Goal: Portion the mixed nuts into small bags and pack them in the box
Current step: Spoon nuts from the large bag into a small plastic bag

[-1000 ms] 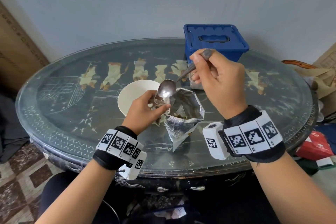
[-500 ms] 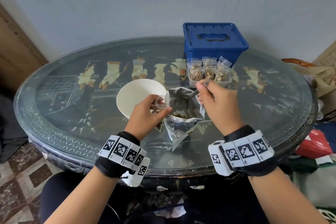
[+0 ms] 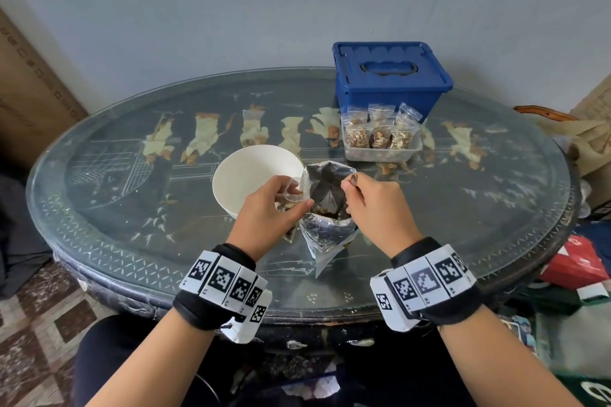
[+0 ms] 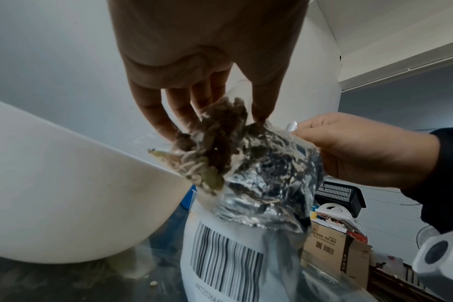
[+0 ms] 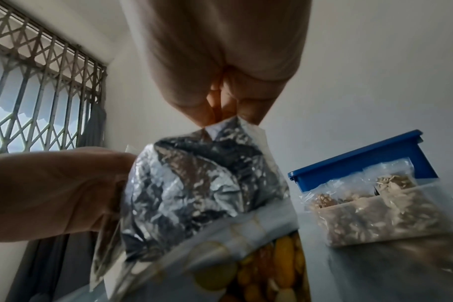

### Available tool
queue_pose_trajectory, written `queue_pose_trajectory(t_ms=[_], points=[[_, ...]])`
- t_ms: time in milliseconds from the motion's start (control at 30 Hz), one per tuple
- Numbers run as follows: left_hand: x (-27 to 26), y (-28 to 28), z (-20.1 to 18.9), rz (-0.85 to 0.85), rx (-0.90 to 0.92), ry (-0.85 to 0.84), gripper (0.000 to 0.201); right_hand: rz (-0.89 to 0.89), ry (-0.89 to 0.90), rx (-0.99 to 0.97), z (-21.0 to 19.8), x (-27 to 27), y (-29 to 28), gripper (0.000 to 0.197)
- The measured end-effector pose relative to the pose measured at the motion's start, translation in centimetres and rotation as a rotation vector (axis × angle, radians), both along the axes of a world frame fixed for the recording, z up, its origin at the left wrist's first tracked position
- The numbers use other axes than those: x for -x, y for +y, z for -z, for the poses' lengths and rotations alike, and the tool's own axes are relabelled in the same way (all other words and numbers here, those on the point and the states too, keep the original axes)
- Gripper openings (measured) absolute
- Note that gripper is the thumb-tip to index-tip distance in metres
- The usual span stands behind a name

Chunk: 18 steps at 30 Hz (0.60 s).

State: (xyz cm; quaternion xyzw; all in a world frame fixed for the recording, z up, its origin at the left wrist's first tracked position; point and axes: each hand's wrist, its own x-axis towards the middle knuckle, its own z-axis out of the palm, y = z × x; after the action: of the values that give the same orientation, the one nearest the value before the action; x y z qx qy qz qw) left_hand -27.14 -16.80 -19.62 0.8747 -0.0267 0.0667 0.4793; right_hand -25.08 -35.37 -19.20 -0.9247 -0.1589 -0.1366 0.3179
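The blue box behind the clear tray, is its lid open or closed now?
Closed. The blue box has its lid flat on top, handle recess facing up; the filled small bags stand in the clear tray, not in it.

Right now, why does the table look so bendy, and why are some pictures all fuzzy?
In the head view the wide lens curves the table and wall, and its glass top shows soft glare. In the left wrist view the small bag and the foil pouch are smeared, too close to be sharp. In the right wrist view the window is bright, and the pouch's printed front is blurred.
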Motion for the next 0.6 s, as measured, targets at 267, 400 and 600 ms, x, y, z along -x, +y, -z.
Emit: queue_pose_trajectory(t_ms=[267,400,600], points=[[0.0,0.0,0.0,-0.004,-0.013,0.013,0.027,0.144,0.156,-0.274,-1.4,0.5,0.1,0.027],[0.0,0.1,0.0,-0.014,-0.039,0.005,0.027,0.215,0.200,-0.418,-2.1,0.5,-0.5,0.026],[0.0,0.1,-0.2,-0.025,-0.084,-0.009,0.036,0.307,0.199,-0.545,-2.7,0.0,-1.5,0.023]])
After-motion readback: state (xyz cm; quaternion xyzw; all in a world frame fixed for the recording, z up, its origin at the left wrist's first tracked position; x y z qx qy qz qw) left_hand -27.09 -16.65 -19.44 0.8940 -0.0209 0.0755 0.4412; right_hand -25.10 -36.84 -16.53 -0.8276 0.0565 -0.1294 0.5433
